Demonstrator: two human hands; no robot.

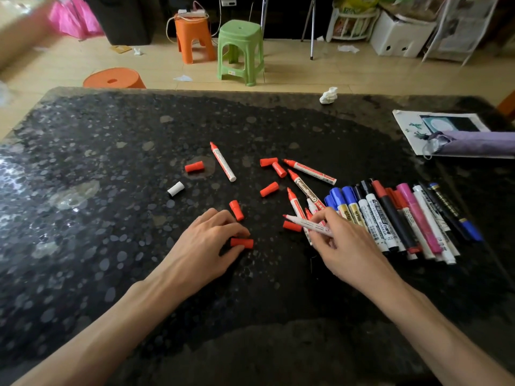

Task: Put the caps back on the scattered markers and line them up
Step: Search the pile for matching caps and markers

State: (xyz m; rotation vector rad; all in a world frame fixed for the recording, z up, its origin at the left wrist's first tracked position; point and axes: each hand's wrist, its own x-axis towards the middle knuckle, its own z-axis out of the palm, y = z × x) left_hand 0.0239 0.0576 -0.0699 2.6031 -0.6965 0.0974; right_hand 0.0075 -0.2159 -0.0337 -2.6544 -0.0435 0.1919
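Observation:
My left hand [207, 242] pinches a red cap [242, 242] that lies on the black table [111, 190]. In my right hand [341, 247] I hold an uncapped red marker [305, 222], tip pointing left. Several more uncapped red markers lie scattered: one at the middle [223, 162], one further right [310, 171], a "whiteboard" one [305, 188]. Loose red caps [194, 166] [269, 189] [236, 210] [292, 226] and a white cap [176, 188] are spread around them. A row of capped markers [398, 218] lies side by side at the right.
A crumpled white tissue [328, 95] sits near the table's far edge. At the right edge lie a printed paper [412, 126] and a purple folded umbrella [473, 144]. Beyond the table stand orange stools [193, 37] [114, 78] and a green stool [240, 50].

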